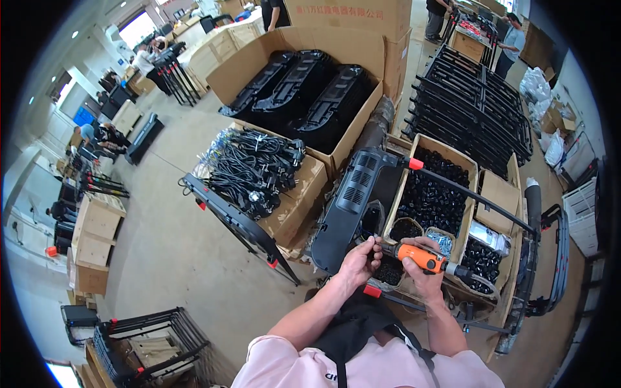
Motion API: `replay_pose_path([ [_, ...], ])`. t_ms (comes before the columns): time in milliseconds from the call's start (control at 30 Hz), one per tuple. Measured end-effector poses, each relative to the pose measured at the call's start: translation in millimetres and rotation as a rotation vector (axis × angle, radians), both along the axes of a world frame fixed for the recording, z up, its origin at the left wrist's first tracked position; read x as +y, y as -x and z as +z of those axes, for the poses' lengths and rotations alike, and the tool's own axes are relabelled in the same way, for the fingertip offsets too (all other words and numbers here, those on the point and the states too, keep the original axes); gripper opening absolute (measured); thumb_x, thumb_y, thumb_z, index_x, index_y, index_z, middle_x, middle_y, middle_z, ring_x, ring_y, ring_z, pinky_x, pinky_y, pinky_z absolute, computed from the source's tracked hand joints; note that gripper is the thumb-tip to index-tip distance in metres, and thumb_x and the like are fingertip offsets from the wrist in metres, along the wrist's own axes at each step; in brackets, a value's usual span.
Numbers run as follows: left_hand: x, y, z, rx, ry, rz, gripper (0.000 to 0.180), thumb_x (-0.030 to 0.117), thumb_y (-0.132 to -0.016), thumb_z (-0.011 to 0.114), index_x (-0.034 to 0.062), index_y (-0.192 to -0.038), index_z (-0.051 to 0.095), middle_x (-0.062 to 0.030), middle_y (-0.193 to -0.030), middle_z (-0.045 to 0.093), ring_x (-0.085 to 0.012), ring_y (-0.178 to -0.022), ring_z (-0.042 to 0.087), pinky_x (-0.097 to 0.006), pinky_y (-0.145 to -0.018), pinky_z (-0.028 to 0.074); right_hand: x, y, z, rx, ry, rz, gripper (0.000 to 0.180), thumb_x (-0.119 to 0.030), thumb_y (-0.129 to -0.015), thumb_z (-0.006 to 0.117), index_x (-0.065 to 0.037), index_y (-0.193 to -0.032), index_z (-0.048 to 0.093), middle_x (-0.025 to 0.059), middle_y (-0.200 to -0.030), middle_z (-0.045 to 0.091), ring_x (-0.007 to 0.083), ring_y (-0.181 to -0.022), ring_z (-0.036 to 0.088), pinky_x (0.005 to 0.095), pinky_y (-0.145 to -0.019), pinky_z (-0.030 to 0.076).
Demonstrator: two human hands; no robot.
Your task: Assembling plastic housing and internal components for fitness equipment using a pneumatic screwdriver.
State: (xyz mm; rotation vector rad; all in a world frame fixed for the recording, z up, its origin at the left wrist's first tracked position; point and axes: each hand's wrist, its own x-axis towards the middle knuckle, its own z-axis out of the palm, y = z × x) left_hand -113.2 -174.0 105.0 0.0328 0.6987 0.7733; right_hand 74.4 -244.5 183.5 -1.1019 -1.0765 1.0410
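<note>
Near the black panel (362, 194), your right hand (424, 275) gripped the orange driver (420, 257); your left hand (359, 262) pinched its tip, a screw seemingly being seated; driving called for alignment.

The person wears a pale pink short-sleeved cotton shirt (362, 368), filling the picture's rim around six o'clock, with a small dark printed mark near its lower edge. The sleeves end above the elbows, leaving both forearms bare up to the left hand (360, 264) and the right hand (424, 275). Over the chest lies a black fabric apron bib (352, 333), its black strap (414, 346) running toward five o'clock across the shoulder.
</note>
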Motion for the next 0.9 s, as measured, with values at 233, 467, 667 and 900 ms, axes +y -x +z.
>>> replay_pose_path([
  [233,39,29,8,-0.012,0.042,0.032,0.031,0.038,-0.112,0.056,0.0095,-0.118,0.067,0.0033,-0.086,0.061,-0.0107,-0.073,0.057,-0.024,-0.061,0.046,62,42,12,-0.065,0.07,-0.003,0.053,-0.003,-0.089,0.079,-0.002,-0.135,0.053,0.0175,-0.129,0.069,0.0239,-0.121,0.066,0.0406,-0.11,0.052],
  [467,75,102,2,0.21,-0.134,0.003,0.026,0.021,-0.113,0.05,0.0069,-0.13,0.063,0.0039,-0.081,0.054,-0.007,-0.064,0.048,-0.022,-0.051,0.036,149,82,28,-0.225,0.098,0.059,0.05,-0.007,-0.091,0.08,-0.001,-0.134,0.055,0.0154,-0.13,0.068,0.0226,-0.122,0.065,0.0386,-0.109,0.051],
  [667,128,133,-32,0.966,-0.641,0.109,0.036,0.032,-0.105,0.065,0.0085,-0.132,0.072,-0.005,-0.094,0.074,-0.0177,-0.076,0.067,-0.034,-0.069,0.055,200,109,27,-0.26,0.213,0.141,0.054,-0.006,-0.088,0.081,-0.004,-0.135,0.054,0.0162,-0.131,0.069,0.0242,-0.124,0.065,0.0414,-0.112,0.05],
  [900,141,131,-34,1.388,-0.855,-0.283,0.045,0.04,-0.099,0.07,0.0161,-0.137,0.07,-0.0174,-0.119,0.076,-0.0378,-0.105,0.073,-0.049,-0.087,0.058,218,116,25,-0.319,0.291,0.137,0.053,-0.006,-0.088,0.081,-0.004,-0.134,0.055,0.0158,-0.129,0.07,0.0243,-0.123,0.065,0.0414,-0.112,0.05],
])
